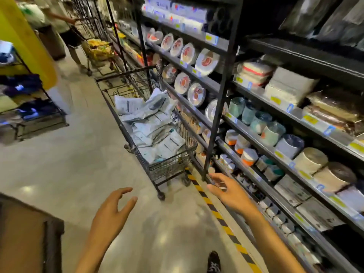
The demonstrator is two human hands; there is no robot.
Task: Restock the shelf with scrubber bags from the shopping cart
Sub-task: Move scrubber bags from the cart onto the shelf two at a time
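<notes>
- Reaching forward, the left hand (112,209) and right hand (226,190) are held out over the floor (78,158), short of the cart (169,168); each grip is apart, fingers loosely spread, and nothing is held.
- The bags (149,123) are heaped in the cart, whose basket is filled nearly to the rim.
- The cart is parked just beside the shelf (218,107), ahead of both hands.
- No matching bag can be made out on the shelf, so the restocking is judged to be early, or between loads; nearly the whole pile is left to be moved.
- Which shelf level is meant for the bags cannot be told.
- The shelf levels are seen stocked with wrapped plates (206,61), stacked cups (273,133) and flat packs.
- The floor is pale and polished, and lamp glare is reflected in it.
- A strip of yellow-and-black tape (212,207) is laid along the foot of the shelf, and a dark shoe (213,261) is seen beside it.
- Farther down the aisle, another person (65,26) is seen with a second cart (98,50).
- A yellow pillar (25,42) is seen on the left.
</notes>
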